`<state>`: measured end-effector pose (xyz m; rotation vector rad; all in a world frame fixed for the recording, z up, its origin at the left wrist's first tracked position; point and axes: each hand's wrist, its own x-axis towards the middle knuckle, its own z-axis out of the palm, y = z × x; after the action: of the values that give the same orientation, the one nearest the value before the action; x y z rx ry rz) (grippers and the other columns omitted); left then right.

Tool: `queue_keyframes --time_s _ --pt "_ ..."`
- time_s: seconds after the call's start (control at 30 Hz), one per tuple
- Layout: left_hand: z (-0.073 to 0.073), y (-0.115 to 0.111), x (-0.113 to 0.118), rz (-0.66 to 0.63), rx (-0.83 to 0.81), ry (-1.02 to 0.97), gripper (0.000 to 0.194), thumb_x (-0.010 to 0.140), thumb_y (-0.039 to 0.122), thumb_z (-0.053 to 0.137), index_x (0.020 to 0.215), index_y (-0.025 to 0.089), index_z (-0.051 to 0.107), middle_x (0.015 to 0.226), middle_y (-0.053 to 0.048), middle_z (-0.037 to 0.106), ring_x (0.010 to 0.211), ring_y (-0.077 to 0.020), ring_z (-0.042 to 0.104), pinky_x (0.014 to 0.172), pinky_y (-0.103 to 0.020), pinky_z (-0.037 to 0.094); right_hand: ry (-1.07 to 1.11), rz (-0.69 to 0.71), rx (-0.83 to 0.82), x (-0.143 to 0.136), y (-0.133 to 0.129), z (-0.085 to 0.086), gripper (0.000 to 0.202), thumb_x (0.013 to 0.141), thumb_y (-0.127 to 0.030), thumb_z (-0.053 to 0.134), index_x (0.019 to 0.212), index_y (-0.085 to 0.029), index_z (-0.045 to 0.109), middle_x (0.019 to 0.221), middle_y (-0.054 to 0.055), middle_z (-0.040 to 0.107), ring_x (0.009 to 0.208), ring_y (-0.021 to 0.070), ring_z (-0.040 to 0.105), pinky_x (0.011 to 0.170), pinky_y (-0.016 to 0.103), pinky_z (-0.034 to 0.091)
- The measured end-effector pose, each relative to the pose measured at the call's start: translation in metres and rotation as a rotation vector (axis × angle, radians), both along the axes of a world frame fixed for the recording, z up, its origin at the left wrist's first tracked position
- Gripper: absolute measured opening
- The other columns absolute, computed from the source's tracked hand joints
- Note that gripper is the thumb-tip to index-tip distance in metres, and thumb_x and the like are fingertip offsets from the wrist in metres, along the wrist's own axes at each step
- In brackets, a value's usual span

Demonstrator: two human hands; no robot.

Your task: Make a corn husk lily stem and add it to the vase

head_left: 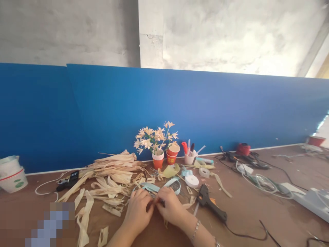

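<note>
My left hand [138, 208] and my right hand [170, 205] meet fingertip to fingertip just above the table, both with curled, pinching fingers. What they pinch is mostly hidden; a small dark bit shows by the right fingers, and a thin pale strip hangs below them. Close beyond the fingers lies a light blue ribbon [151, 186]. Left of my left hand spreads a heap of dried husk strips [115, 171]. A black glue gun [209, 202] rests right of my right hand, its cord trailing off to the right.
Husk-coloured flowers [154, 137] stand in a red paper cup [157, 161] before the blue partition [180, 103]. Nearby are a pen cup [189, 158], a white ribbon roll [191, 181] and clear tape [204, 172]. Cables and a power strip [312, 202] lie right; paper bowls [12, 178] stand left.
</note>
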<state>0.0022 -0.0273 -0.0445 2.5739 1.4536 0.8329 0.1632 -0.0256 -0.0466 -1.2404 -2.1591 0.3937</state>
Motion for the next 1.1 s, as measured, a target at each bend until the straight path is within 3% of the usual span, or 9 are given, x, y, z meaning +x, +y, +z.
queue_keyframes --time_s 0.1,0.2,0.33,0.4,0.57,0.7,0.87,0.97,1.1 --pt "-0.003 0.003 -0.001 0.019 -0.008 -0.031 0.009 0.077 0.019 0.055 0.069 0.021 0.06 0.078 -0.003 0.063 0.084 -0.0226 0.053 0.075 -0.036 0.035 0.022 -0.002 0.009 -0.001 0.0 0.002 0.024 0.065 -0.001 0.048 0.073 -0.02 0.061 0.078 0.0 0.064 0.083 0.0164 0.056 0.077 0.027 0.034" --pt "-0.005 0.005 -0.002 0.049 -0.004 -0.045 0.01 0.076 0.017 0.055 0.067 0.021 0.058 0.076 -0.002 0.063 0.084 -0.0226 0.054 0.074 -0.035 0.035 -0.016 -0.079 0.036 0.009 0.002 0.016 0.025 0.066 -0.004 0.051 0.083 -0.02 0.062 0.085 0.001 0.065 0.086 0.0165 0.056 0.078 0.026 0.035" --pt "-0.006 0.007 0.0 0.089 0.01 -0.068 0.013 0.073 0.012 0.053 0.064 0.021 0.056 0.073 -0.002 0.062 0.08 -0.0222 0.054 0.072 -0.034 0.036 -0.365 -0.523 -0.113 0.045 0.009 0.04 0.02 0.076 -0.012 0.048 0.085 -0.02 0.063 0.087 0.005 0.066 0.086 0.0193 0.058 0.072 0.027 0.037" --pt "-0.006 0.008 0.0 0.103 0.011 -0.113 0.013 0.073 0.011 0.051 0.065 0.021 0.056 0.072 -0.003 0.062 0.079 -0.022 0.055 0.071 -0.034 0.037 -0.445 -0.629 -0.163 0.063 0.013 0.044 0.021 0.075 -0.008 0.045 0.076 -0.015 0.065 0.083 0.013 0.067 0.086 0.0261 0.06 0.071 0.032 0.037" --pt "-0.008 0.009 -0.001 0.101 -0.036 -0.3 0.012 0.073 0.014 0.049 0.066 0.021 0.056 0.07 -0.002 0.061 0.073 -0.0203 0.057 0.069 -0.031 0.041 -0.537 -0.614 -0.23 0.074 0.018 0.029 0.017 0.068 -0.011 0.053 0.073 -0.016 0.069 0.086 0.015 0.069 0.087 0.0302 0.061 0.071 0.037 0.038" --pt "-0.011 0.014 0.001 0.108 -0.211 -0.503 0.01 0.073 0.02 0.05 0.069 0.02 0.059 0.068 -0.002 0.063 0.066 -0.0182 0.058 0.065 -0.029 0.043 -0.582 -0.59 -0.218 0.065 0.02 0.02 0.016 0.068 -0.014 0.055 0.073 -0.015 0.07 0.086 0.017 0.069 0.093 0.0314 0.06 0.073 0.038 0.038" --pt "-0.01 0.021 0.007 0.033 -0.577 -0.963 0.026 0.07 0.032 0.06 0.088 0.016 0.066 0.079 -0.004 0.068 0.072 -0.0171 0.059 0.066 -0.028 0.044 -0.6 -0.592 -0.182 0.063 0.018 0.024 0.02 0.067 -0.012 0.053 0.078 -0.013 0.07 0.087 0.017 0.07 0.091 0.032 0.06 0.072 0.037 0.037" --pt "-0.004 0.017 0.01 0.013 -0.762 -1.164 0.026 0.066 0.034 0.067 0.083 0.014 0.067 0.063 0.001 0.061 0.054 -0.0099 0.05 0.052 -0.022 0.037 -0.597 -0.623 -0.167 0.065 0.017 0.029 0.023 0.072 -0.009 0.048 0.082 -0.012 0.069 0.085 0.018 0.069 0.088 0.0307 0.061 0.07 0.036 0.036" --pt "0.003 0.012 0.011 -0.082 -0.905 -1.411 0.023 0.059 0.031 0.076 0.069 0.014 0.063 0.06 0.003 0.054 0.054 -0.0056 0.045 0.05 -0.018 0.033 -0.594 -0.646 -0.176 0.067 0.014 0.034 0.024 0.073 -0.007 0.048 0.085 -0.011 0.068 0.086 0.019 0.068 0.086 0.0291 0.062 0.069 0.035 0.035"
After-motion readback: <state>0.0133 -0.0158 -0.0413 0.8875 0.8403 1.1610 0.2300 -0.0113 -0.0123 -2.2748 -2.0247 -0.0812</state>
